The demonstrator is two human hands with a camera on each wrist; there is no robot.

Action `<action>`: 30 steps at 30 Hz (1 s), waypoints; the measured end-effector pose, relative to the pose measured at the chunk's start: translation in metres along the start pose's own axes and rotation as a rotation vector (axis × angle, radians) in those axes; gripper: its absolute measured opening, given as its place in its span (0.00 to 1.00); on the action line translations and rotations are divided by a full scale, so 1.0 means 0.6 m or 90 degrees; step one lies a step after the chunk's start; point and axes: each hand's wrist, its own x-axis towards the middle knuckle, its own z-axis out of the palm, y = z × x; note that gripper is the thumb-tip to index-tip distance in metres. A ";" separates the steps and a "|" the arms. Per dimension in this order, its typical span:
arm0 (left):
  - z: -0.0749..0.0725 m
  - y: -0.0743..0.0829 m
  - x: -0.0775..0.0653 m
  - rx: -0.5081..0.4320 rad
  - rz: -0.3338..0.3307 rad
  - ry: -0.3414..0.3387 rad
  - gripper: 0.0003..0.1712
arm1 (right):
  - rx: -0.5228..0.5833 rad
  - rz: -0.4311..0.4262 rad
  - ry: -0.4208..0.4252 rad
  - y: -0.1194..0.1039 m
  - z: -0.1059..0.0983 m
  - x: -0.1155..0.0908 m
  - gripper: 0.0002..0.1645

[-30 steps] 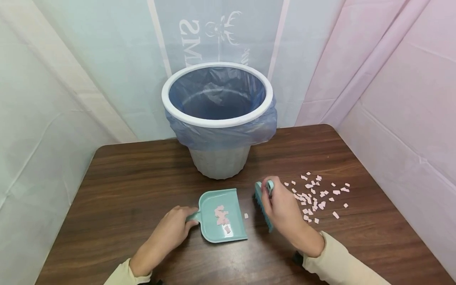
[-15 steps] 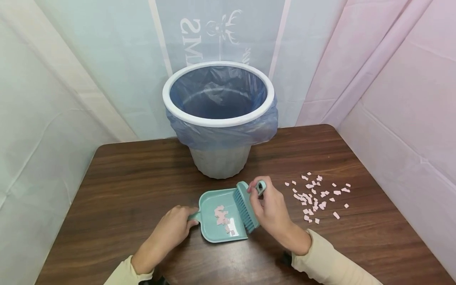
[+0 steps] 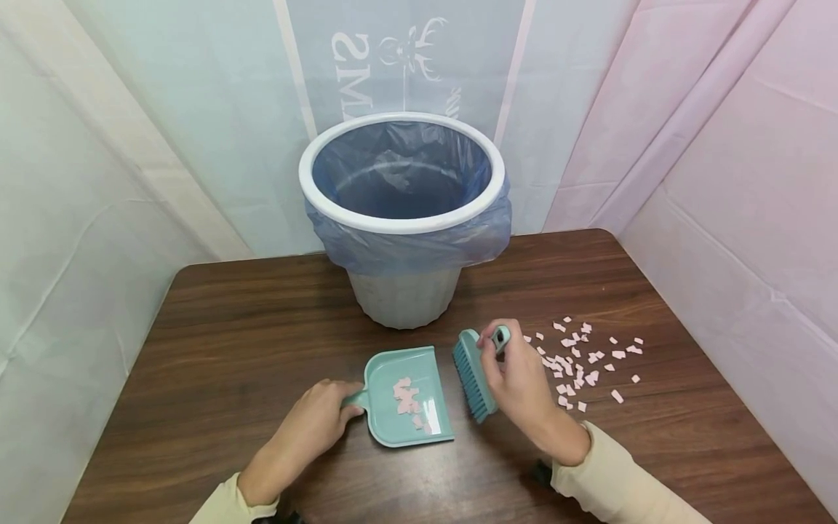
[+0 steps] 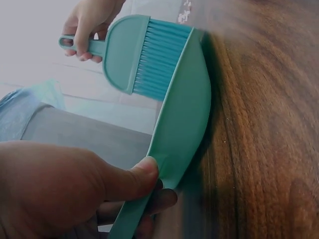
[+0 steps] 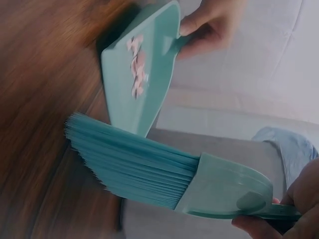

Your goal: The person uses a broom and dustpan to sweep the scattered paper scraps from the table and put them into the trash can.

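My left hand [image 3: 318,416] grips the short handle of a teal dustpan [image 3: 382,371], which lies on the table with its wide lip facing right. Inside the pan sits a small cluster of pink paper scraps [image 3: 404,397]. In my right hand [image 3: 520,382] is a matching hand brush [image 3: 473,371], held by its handle just right of the pan's lip. The right wrist view shows the brush's blue-green bristles [image 5: 129,159] angled down near the tabletop, apart from the scraps in the pan. Thumb and fingers of the left hand [image 4: 124,184] pinch the pan's handle in the left wrist view.
Many more pink scraps [image 3: 569,364] lie scattered on the wooden table [image 3: 229,327] right of the right hand. Behind the dustpan stands a white-rimmed waste bin [image 3: 402,298] with a blue plastic liner [image 3: 406,251]. Pale fabric walls [image 3: 753,240] enclose the table at the back and sides.
The brush moved left onto the dustpan's lip, then back right off it. A loose scrap that lay before the lip is now in the pan. The left hand and dustpan stayed nearly still.
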 end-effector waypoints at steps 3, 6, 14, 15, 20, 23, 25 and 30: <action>0.002 -0.001 0.001 0.001 0.004 0.001 0.17 | -0.023 0.009 0.011 0.012 -0.011 -0.002 0.13; 0.003 -0.001 0.003 -0.002 0.006 0.002 0.18 | -0.033 0.019 0.019 0.024 -0.024 -0.005 0.13; 0.005 -0.007 0.002 -0.016 -0.001 0.001 0.18 | -0.088 0.029 0.031 0.051 -0.060 -0.008 0.14; 0.005 -0.007 0.001 -0.018 0.001 0.003 0.18 | -0.097 0.028 0.031 0.054 -0.065 -0.009 0.14; 0.008 -0.011 0.001 -0.030 0.010 0.020 0.19 | -0.134 0.043 0.032 0.066 -0.085 -0.009 0.14; 0.011 -0.016 0.002 -0.042 0.000 0.032 0.19 | -0.144 0.060 0.029 0.070 -0.090 -0.010 0.14; 0.014 -0.020 0.001 -0.047 -0.007 0.038 0.19 | -0.146 0.067 0.026 0.071 -0.091 -0.010 0.13; 0.016 -0.027 -0.003 -0.051 -0.003 0.040 0.19 | -0.147 0.072 0.027 0.071 -0.090 -0.011 0.13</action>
